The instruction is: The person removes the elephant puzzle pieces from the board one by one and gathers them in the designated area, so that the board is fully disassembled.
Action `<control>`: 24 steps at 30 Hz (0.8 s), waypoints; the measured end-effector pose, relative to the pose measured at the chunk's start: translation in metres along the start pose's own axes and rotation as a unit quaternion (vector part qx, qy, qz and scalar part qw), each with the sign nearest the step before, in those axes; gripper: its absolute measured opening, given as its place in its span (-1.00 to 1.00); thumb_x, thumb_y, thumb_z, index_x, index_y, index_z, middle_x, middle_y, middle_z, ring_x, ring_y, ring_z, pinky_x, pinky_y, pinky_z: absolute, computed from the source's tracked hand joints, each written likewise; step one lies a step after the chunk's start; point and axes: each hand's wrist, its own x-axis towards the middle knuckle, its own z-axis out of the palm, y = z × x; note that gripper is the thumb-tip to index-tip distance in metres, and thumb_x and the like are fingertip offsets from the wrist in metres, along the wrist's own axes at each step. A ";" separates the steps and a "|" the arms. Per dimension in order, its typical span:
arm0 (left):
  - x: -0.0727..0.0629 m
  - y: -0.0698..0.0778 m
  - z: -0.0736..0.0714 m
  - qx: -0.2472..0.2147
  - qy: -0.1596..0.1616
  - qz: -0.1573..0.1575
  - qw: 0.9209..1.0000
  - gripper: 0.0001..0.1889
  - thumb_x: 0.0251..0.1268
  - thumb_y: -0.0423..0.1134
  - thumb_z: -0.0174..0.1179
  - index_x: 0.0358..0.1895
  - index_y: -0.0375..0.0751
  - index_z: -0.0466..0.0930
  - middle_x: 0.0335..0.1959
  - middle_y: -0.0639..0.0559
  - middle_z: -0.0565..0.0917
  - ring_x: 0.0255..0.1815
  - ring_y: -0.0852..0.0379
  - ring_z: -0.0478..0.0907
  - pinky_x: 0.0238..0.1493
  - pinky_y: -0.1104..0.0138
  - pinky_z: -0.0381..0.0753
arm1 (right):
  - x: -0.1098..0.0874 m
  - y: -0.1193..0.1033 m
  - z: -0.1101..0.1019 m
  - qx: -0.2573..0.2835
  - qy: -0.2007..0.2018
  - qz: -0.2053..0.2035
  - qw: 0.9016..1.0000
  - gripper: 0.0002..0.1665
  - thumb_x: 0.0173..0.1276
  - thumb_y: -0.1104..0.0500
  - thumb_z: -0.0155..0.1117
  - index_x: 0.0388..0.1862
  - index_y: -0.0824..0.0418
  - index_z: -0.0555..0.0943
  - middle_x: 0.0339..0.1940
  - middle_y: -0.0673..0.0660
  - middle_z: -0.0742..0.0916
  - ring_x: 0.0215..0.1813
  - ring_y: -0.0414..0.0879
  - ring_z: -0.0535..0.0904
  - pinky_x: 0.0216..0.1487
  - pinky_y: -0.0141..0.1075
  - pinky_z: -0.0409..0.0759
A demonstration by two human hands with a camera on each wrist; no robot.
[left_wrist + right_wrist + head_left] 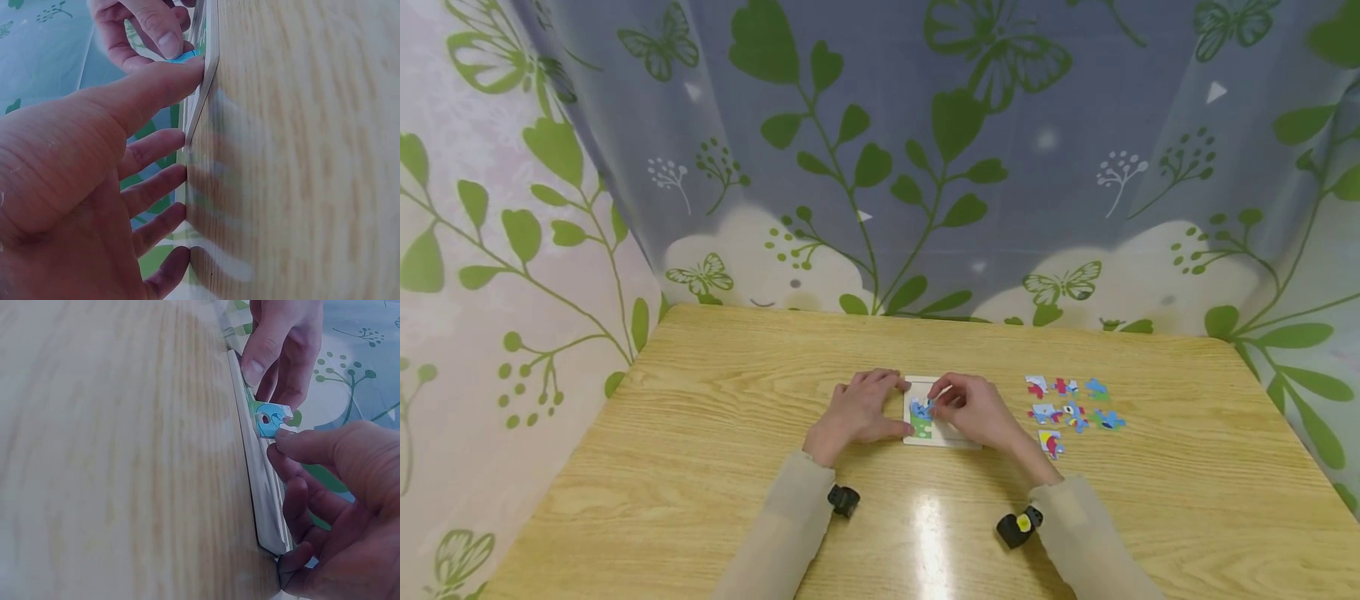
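Observation:
A small pale puzzle tray point(942, 443) lies on the table between the two hands. My right hand point(976, 410) pinches a blue puzzle piece point(267, 420) between thumb and index finger, tilted up over the tray's left part. Green puzzle pieces point(922, 429) sit in the tray's lower left. My left hand point(863, 410) spreads around the tray's left side, thumb point(184, 74) at its near corner. Its other fingers are extended, their tips down at the table. The right hand covers much of the tray's right side in the head view.
Right of the tray, several loose puzzle pieces point(1073, 415) lie in rough rows on the wooden table point(715, 492). Patterned curtains point(880, 167) hang behind the table and at both sides. A black wrist camera point(844, 501) is worn on each sleeve.

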 end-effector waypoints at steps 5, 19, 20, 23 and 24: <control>0.000 0.000 -0.001 0.001 0.003 0.002 1.000 -0.31 0.25 0.17 0.37 0.44 0.12 0.43 0.61 0.00 0.27 0.61 -0.22 0.15 0.48 -0.33 0.14 | 0.001 -0.001 0.000 0.000 0.006 0.008 1.000 -0.87 0.34 0.30 0.39 -0.17 0.11 0.70 -0.28 0.06 0.81 -0.25 -0.16 0.67 -0.15 -0.28 0.57; -0.001 0.001 -0.003 -0.004 0.002 0.002 1.000 -0.33 0.26 0.14 0.37 0.42 0.11 0.44 0.60 0.01 0.28 0.61 -0.23 0.16 0.48 -0.30 0.15 | 0.002 -0.007 -0.003 0.034 0.013 0.082 0.996 -0.85 0.35 0.21 0.39 -0.12 0.16 0.71 -0.24 0.11 0.81 -0.19 -0.12 0.69 -0.16 -0.31 0.53; -0.001 0.001 -0.003 -0.003 0.002 0.002 1.000 -0.33 0.26 0.14 0.37 0.42 0.11 0.44 0.61 0.01 0.28 0.61 -0.23 0.15 0.48 -0.30 0.15 | 0.001 -0.007 -0.004 0.038 0.012 0.085 0.996 -0.85 0.35 0.20 0.39 -0.12 0.16 0.71 -0.23 0.11 0.80 -0.19 -0.12 0.68 -0.17 -0.30 0.53; -0.002 0.001 -0.002 -0.001 0.000 0.001 1.000 -0.33 0.27 0.15 0.36 0.43 0.11 0.44 0.61 0.02 0.27 0.61 -0.22 0.15 0.49 -0.30 0.15 | -0.003 -0.006 -0.008 0.056 0.006 0.086 0.995 -0.83 0.36 0.19 0.38 -0.09 0.17 0.69 -0.22 0.13 0.79 -0.21 -0.10 0.65 -0.22 -0.29 0.52; -0.002 0.000 -0.002 0.001 0.000 0.001 1.000 -0.33 0.27 0.15 0.35 0.43 0.11 0.44 0.61 0.02 0.27 0.61 -0.22 0.15 0.49 -0.29 0.15 | -0.004 -0.005 -0.009 0.060 0.005 0.086 0.994 -0.83 0.36 0.19 0.38 -0.09 0.17 0.69 -0.23 0.14 0.79 -0.23 -0.10 0.64 -0.24 -0.29 0.52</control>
